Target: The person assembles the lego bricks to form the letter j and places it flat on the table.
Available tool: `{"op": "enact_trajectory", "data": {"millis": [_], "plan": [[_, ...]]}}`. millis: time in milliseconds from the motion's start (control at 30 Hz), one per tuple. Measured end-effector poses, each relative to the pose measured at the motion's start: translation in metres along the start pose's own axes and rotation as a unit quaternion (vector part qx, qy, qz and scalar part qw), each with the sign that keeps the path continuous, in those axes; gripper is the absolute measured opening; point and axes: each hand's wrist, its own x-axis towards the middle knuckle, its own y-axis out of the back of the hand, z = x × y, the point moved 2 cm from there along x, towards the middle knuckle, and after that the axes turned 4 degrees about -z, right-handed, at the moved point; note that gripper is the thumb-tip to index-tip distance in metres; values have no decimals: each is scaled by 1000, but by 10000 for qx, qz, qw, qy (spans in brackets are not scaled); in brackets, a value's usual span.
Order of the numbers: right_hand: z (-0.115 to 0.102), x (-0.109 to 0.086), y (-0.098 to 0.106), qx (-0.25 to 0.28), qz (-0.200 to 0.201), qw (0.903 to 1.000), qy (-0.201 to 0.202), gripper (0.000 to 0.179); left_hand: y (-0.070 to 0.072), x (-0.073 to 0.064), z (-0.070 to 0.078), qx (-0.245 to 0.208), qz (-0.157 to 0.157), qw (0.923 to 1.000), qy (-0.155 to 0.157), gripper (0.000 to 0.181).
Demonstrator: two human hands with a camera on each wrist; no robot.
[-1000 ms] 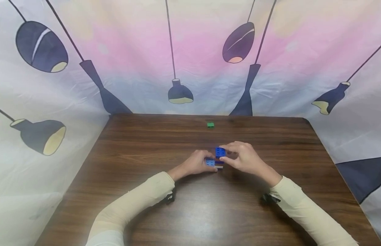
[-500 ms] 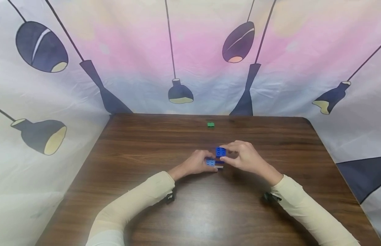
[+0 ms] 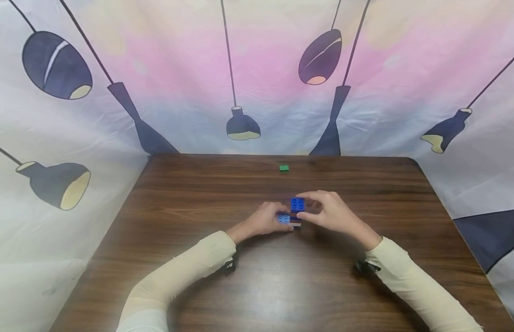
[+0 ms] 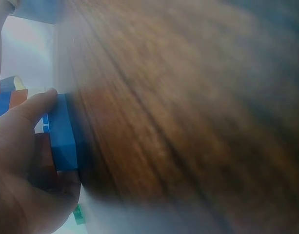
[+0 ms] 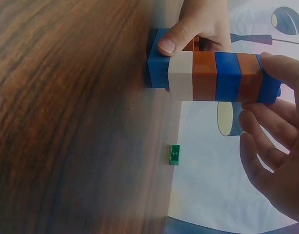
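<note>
A stack of building bricks rises from the table between both hands. In the right wrist view its bottom is a blue brick (image 5: 159,66), then a white brick (image 5: 180,75), then orange and blue bricks in turn. My left hand (image 3: 267,218) grips the base, its thumb near the seam of the blue and white bricks; a light blue brick (image 3: 283,218) shows between its fingers. With thumb and fingertips, my right hand (image 3: 329,212) pinches the dark blue top brick (image 3: 297,204), studs upward. Part of an orange brick (image 5: 196,44) shows behind the left thumb; its attachment is unclear.
A small green brick (image 3: 284,168) lies near the far edge of the brown wooden table (image 3: 198,184). Behind the table hangs a cloth (image 3: 190,92) printed with lamps. Dark wrist devices (image 3: 366,267) sit under the sleeves.
The hands and the stack keep practically the same place. Only a very slight shift of the right fingers on the top blue brick shows.
</note>
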Motion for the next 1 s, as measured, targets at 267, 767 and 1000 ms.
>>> {"op": "enact_trajectory", "data": {"millis": [267,767,1000], "plan": [[3,-1,-2,223,23,9997,-47,44,4,-2,0,129,-131,9998,-88,50],[0,-2,-2,177,26,9997,-134,44,15,-30,-4,815,92,9964,211,61],[1,-2,-3,134,80,9998,-102,44,17,-42,-11,799,200,9955,470,57]]}}
